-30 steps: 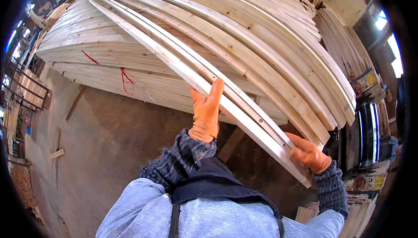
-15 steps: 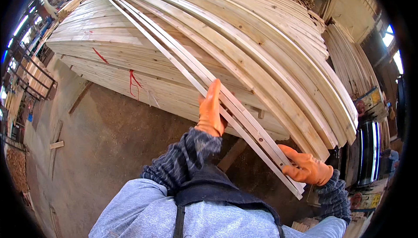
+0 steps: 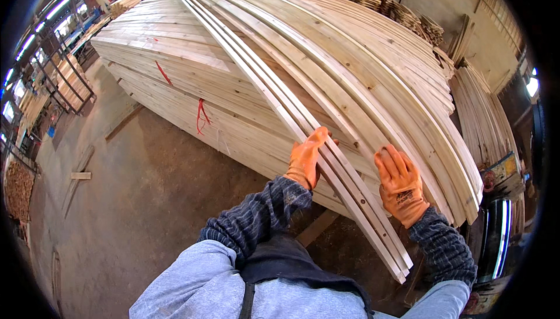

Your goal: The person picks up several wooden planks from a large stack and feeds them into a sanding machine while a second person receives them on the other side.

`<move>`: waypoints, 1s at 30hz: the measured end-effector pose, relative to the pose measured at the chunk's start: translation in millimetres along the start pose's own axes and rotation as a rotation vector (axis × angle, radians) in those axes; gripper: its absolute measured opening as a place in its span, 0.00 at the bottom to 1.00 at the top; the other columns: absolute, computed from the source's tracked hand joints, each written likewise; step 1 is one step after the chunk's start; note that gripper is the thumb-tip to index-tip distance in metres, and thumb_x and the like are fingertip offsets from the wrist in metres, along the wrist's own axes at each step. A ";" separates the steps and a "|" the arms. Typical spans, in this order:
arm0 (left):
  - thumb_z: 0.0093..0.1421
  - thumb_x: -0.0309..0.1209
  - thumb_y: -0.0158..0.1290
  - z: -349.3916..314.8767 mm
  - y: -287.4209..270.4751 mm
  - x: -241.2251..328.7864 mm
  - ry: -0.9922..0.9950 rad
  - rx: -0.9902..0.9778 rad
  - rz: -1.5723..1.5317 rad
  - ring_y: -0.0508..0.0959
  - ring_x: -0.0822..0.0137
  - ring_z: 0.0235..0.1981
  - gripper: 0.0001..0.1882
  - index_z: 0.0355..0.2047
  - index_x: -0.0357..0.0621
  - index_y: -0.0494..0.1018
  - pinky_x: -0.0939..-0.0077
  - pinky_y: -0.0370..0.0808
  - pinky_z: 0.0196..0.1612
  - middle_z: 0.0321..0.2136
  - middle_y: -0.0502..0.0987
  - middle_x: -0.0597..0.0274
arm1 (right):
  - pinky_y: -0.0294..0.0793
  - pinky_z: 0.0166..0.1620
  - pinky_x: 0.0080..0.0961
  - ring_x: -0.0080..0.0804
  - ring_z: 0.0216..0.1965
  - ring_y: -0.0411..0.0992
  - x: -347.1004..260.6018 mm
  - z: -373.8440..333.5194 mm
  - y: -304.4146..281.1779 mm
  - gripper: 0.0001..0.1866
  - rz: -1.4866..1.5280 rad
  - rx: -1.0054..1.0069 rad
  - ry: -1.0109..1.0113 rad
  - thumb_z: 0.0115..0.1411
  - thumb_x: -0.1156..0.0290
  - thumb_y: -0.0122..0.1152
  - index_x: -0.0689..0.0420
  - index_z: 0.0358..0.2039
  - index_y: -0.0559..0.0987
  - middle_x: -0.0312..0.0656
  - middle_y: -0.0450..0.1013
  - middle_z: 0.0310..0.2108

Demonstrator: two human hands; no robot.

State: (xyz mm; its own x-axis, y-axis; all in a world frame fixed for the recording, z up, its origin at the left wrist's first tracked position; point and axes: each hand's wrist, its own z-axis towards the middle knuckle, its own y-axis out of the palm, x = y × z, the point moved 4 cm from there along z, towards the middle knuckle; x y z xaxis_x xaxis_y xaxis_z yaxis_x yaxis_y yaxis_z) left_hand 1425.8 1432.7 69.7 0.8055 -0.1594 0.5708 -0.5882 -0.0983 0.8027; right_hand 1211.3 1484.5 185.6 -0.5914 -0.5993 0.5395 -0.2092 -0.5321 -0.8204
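Orange-gloved in the head view, your left hand point(image 3: 307, 158) clamped on narrow wooden strips point(image 3: 364, 210), these slanting over the board stack point(image 3: 181, 74) and past its near edge, your right hand point(image 3: 402, 187) just beside them, fingers outstretched, any contact beneath unclear

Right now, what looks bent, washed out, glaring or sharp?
Head view: the wide lens bends the stacked boards into arcs; head view: the strip light washes out white; head view: the dark surface shows glare streaks; head view: the held strips look fairly sharp.
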 end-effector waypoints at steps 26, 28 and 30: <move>0.63 0.30 0.60 -3.0 -23.0 1.1 0.125 -0.033 0.520 0.76 0.57 0.57 0.38 0.68 0.46 0.53 0.60 0.74 0.61 0.58 0.70 0.51 | 0.69 0.64 0.40 0.52 0.63 0.70 -60.7 348.7 43.1 0.54 0.811 -0.367 0.470 0.52 0.42 0.69 0.61 0.71 0.60 0.56 0.70 0.62; 0.63 0.30 0.60 -11.6 -29.8 -6.8 0.198 -0.213 0.575 0.74 0.57 0.59 0.40 0.70 0.45 0.50 0.59 0.72 0.63 0.60 0.69 0.51 | 0.72 0.62 0.42 0.51 0.61 0.72 -56.5 351.0 44.7 0.50 0.789 -0.373 0.446 0.54 0.47 0.67 0.58 0.71 0.60 0.53 0.72 0.61; 0.63 0.30 0.61 -30.3 1.2 8.2 0.046 -0.291 0.323 0.72 0.57 0.62 0.41 0.71 0.44 0.50 0.57 0.70 0.65 0.62 0.68 0.51 | 0.75 0.59 0.42 0.52 0.58 0.74 -47.1 330.2 57.1 0.45 0.796 -0.284 0.450 0.53 0.50 0.67 0.60 0.67 0.65 0.56 0.75 0.56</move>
State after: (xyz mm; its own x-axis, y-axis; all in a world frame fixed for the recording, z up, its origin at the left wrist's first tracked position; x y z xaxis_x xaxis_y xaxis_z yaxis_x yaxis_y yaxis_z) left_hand 1433.9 1461.1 80.5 0.5896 -0.0915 0.8025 -0.7712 0.2312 0.5931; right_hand 1484.3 1284.8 175.9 -0.8732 -0.4054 -0.2706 0.2367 0.1327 -0.9625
